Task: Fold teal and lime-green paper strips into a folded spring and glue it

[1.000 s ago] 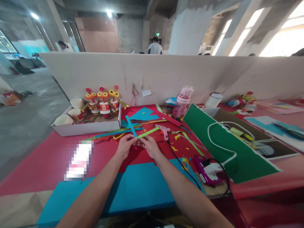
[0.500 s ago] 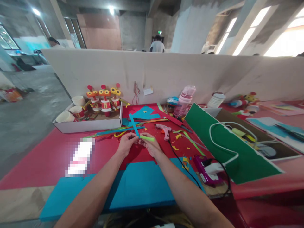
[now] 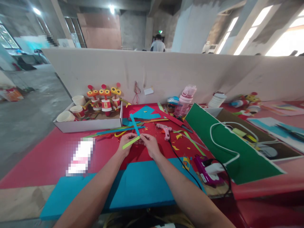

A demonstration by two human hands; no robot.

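Pinching blue strip (image 3: 135,124) (toward 11 o'clock) and green strip (image 3: 130,143) (toward 8) at their junction; left hand (image 3: 123,141), right hand (image 3: 151,145) both closed on it. I'd keep edges square, folds flat.

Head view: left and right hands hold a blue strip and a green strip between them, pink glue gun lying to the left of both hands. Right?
Not the glue gun's side: the head view shows the pink glue gun lying to the right of both the left hand and right hand. They do hold a blue strip and a green strip.
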